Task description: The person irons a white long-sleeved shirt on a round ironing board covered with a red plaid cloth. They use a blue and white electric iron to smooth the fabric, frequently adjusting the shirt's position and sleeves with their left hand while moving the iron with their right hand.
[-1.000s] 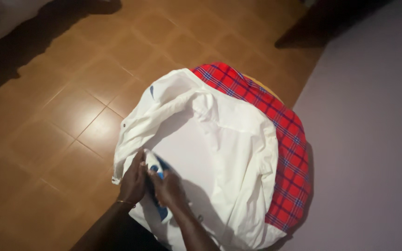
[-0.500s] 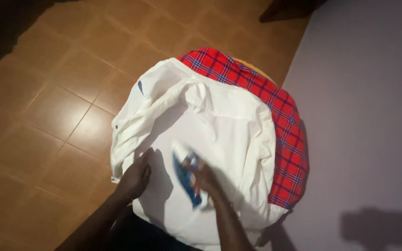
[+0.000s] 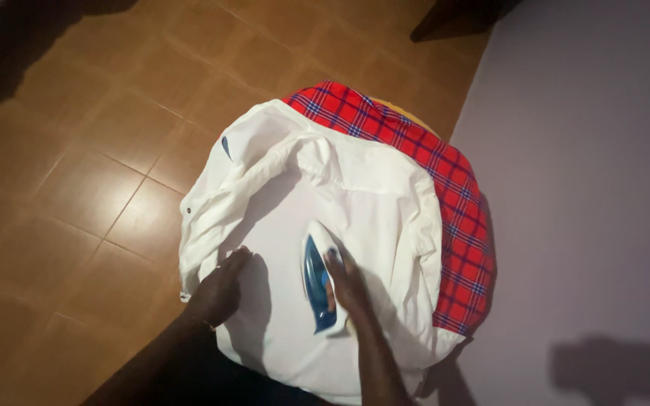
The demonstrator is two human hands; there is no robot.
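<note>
Pressing the white cotton shirt [image 3: 355, 203] flat near the round table's near edge with spread left hand [image 3: 217, 289], right hand [image 3: 347, 282] fingers wrapped around the blue-and-white iron [image 3: 319, 277].

A white shirt [image 3: 355, 218] lies spread over a round surface covered with a red checked cloth [image 3: 453, 203], which shows along the far and right edge. The right hand [image 3: 347, 282] grips a blue and white iron [image 3: 319, 277] that rests flat on the shirt, its pointed tip aimed away from the person. The left hand [image 3: 216, 289] presses flat on the shirt's near left part, just beside the iron. Brown floor tiles [image 3: 92, 173] surround the surface, with a pale wall [image 3: 596, 188] to the right.
</note>
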